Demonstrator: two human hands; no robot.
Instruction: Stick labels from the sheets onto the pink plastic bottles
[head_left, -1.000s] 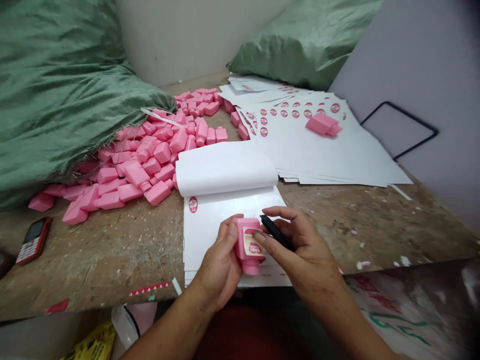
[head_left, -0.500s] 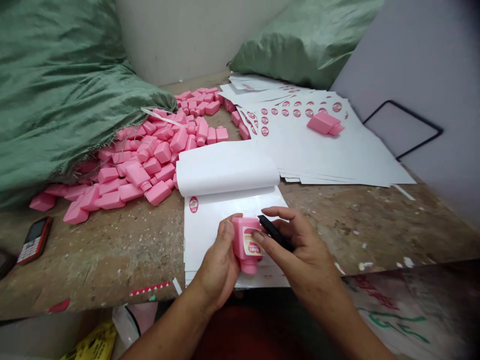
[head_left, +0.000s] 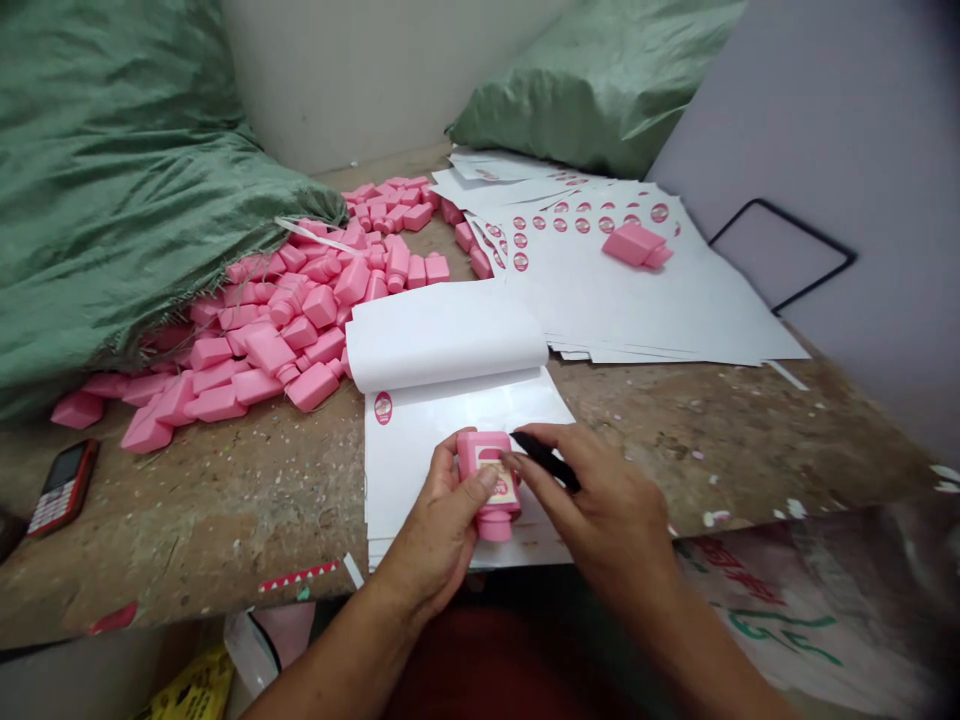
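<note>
At far left we saw a phone [head_left: 64, 487] lying on the table [head_left: 225, 510], then a heap of pink bottles [head_left: 259, 345]. Next, our left hand [head_left: 435, 525] grasped one small bottle [head_left: 486, 442] above a white sheet [head_left: 409, 465], its neck toward us and our thumb over part of its label [head_left: 508, 488]. Our right hand [head_left: 615, 500] gripped a black pen-like tool [head_left: 551, 462], one fingertip close against the label. Farther right, a loose bottle [head_left: 634, 245] lay tipped on spread papers [head_left: 630, 320].
</note>
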